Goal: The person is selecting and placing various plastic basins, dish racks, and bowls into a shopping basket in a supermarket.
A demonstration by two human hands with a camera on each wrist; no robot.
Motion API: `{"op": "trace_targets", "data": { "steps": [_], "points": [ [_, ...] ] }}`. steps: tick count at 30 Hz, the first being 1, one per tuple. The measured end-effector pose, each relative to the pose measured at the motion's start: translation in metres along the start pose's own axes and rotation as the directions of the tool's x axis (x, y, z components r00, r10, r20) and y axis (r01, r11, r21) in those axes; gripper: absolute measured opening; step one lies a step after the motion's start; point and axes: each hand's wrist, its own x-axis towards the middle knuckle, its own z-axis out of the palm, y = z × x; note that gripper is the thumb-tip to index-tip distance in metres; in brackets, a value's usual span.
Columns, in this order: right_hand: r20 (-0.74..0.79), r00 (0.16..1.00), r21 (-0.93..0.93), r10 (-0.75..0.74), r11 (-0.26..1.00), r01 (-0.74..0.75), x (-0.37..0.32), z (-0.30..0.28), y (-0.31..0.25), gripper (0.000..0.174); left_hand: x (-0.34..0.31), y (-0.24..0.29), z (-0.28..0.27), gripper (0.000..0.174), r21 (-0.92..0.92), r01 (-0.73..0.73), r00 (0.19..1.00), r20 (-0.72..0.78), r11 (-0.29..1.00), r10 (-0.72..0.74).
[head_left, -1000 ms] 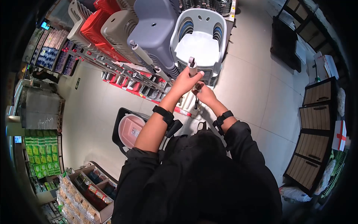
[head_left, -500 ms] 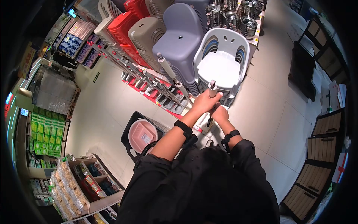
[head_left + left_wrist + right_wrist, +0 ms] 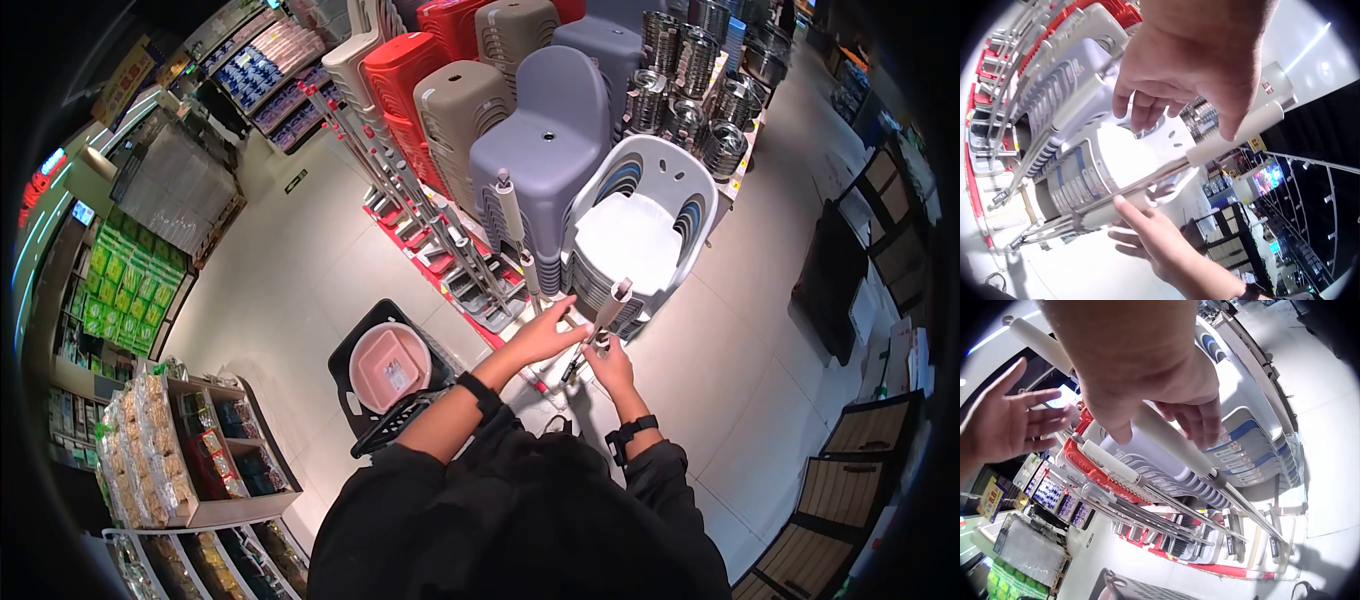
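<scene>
A long metal pole with white grips (image 3: 612,305) stands tilted in front of me, with a hanging loop at its top. My left hand (image 3: 548,335) is beside the pole, palm toward it, its fingers extended and apart. In the left wrist view the upper white grip (image 3: 1238,134) passes just below the left hand's thumb. My right hand (image 3: 612,368) loosely holds the pole lower down. The right wrist view shows the lower white sleeve (image 3: 1172,440) between the right thumb and bent fingers. A similar white-gripped pole (image 3: 508,210) leans left of it.
Stacked grey-purple chairs (image 3: 545,130) and white armchairs (image 3: 630,235) stand just beyond the hands. More metal poles (image 3: 410,190) fill a low red-edged rack on the left. A black basket (image 3: 345,350) holding pink basins (image 3: 385,365) sits on the floor near my left arm.
My left hand has let go of the pole's upper grip and spread its fingers to the left. The right hand remains at the pole. My head view has shifted, bringing more shelves into sight.
</scene>
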Motion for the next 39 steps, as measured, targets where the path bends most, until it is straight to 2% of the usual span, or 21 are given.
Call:
{"op": "trace_targets", "data": {
  "steps": [2,3,4,8,9,10,11,12,13,15,16,18,20,21,22,24,25,28,29,30,39],
  "points": [
    [0.011,1.000,-0.057,0.021,0.998,-0.021,-0.009,0.017,0.030,0.066,-0.038,-0.033,-0.025,0.087,-0.058,0.082,0.996,-0.027,0.995,-0.084],
    [0.076,0.995,-0.133,0.063,0.990,-0.053,-0.016,0.021,0.036,0.055,-0.064,-0.045,-0.040,0.087,-0.034,0.158,0.985,-0.064,0.987,-0.160],
    [0.183,0.978,-0.204,0.097,0.977,-0.059,-0.022,0.026,0.041,0.060,-0.091,-0.056,-0.054,0.087,-0.014,0.236,0.966,-0.101,0.972,-0.236],
    [0.432,0.897,-0.193,-0.094,0.962,0.194,-0.037,0.069,0.031,0.057,-0.199,-0.110,-0.089,0.083,0.062,0.419,0.859,-0.350,0.906,-0.373],
    [0.481,0.850,-0.157,-0.216,0.933,0.325,-0.040,0.087,0.012,0.057,-0.225,-0.120,-0.098,0.083,0.051,0.417,0.853,-0.368,0.907,-0.371],
    [0.524,0.785,-0.113,-0.331,0.886,0.450,-0.043,0.102,-0.003,0.057,-0.247,-0.124,-0.102,0.082,0.165,0.393,0.868,-0.392,0.905,-0.305],
    [0.579,0.768,-0.138,-0.273,0.896,0.423,-0.051,0.092,-0.024,0.060,-0.260,-0.124,-0.101,0.081,0.286,0.364,0.889,-0.390,0.886,-0.239],
    [0.596,0.706,-0.080,-0.383,0.846,0.527,-0.049,0.107,-0.031,0.065,-0.269,-0.104,-0.100,0.079,0.304,0.428,0.848,-0.460,0.851,-0.262],
    [0.626,0.668,-0.085,-0.402,0.816,0.571,-0.056,0.114,-0.057,0.068,-0.282,-0.101,-0.104,0.079,0.309,0.475,0.826,-0.479,0.824,-0.297],
    [0.645,0.501,0.062,-0.578,0.692,0.719,-0.062,0.138,-0.093,0.070,-0.308,-0.118,-0.111,0.078,0.302,0.521,0.798,-0.504,0.799,-0.330],
    [0.649,0.497,0.056,-0.577,0.687,0.725,-0.069,0.146,-0.115,0.070,-0.323,-0.136,-0.114,0.074,0.306,0.604,0.761,-0.493,0.736,-0.421],
    [0.657,0.301,0.153,-0.691,0.513,0.844,-0.084,0.163,-0.150,0.074,-0.341,-0.168,-0.115,0.069,0.302,0.678,0.717,-0.474,0.670,-0.511],
    [0.701,0.274,0.150,-0.658,0.511,0.846,-0.093,0.191,-0.168,0.073,-0.354,-0.193,-0.120,0.056,0.221,0.744,0.640,-0.506,0.630,-0.578],
    [0.738,0.243,0.151,-0.629,0.505,0.850,-0.097,0.203,-0.172,0.073,-0.354,-0.195,-0.124,0.042,0.264,0.694,0.698,-0.474,0.669,-0.537],
    [0.741,0.257,0.137,-0.621,0.515,0.846,-0.098,0.215,-0.174,0.073,-0.350,-0.191,-0.129,0.042,0.265,0.686,0.707,-0.461,0.678,-0.536],
    [0.761,0.333,0.033,-0.558,0.545,0.838,-0.103,0.234,-0.175,0.070,-0.344,-0.184,-0.132,0.037,0.243,0.758,0.643,-0.440,0.606,-0.627],
    [0.708,0.361,0.036,-0.607,0.541,0.840,-0.104,0.240,-0.174,0.057,-0.344,-0.190,-0.132,0.036,0.273,0.748,0.653,-0.467,0.605,-0.596],
    [0.716,0.446,-0.019,-0.536,0.624,0.781,-0.099,0.259,-0.179,0.044,-0.342,-0.197,-0.143,0.035,0.288,0.718,0.686,-0.445,0.634,-0.575],
    [0.625,0.474,0.027,-0.620,0.624,0.781,-0.101,0.263,-0.179,0.033,-0.340,-0.196,-0.148,0.034,0.287,0.716,0.690,-0.434,0.637,-0.580],
    [0.619,0.497,0.009,-0.608,0.638,0.770,-0.100,0.267,-0.181,0.033,-0.339,-0.198,-0.151,0.034,0.295,0.702,0.706,-0.413,0.649,-0.576],
    [0.577,0.567,-0.040,-0.588,0.673,0.739,-0.076,0.296,-0.202,0.022,-0.323,-0.220,-0.181,0.031,0.299,0.684,0.714,-0.462,0.666,-0.526]
  ]
}}
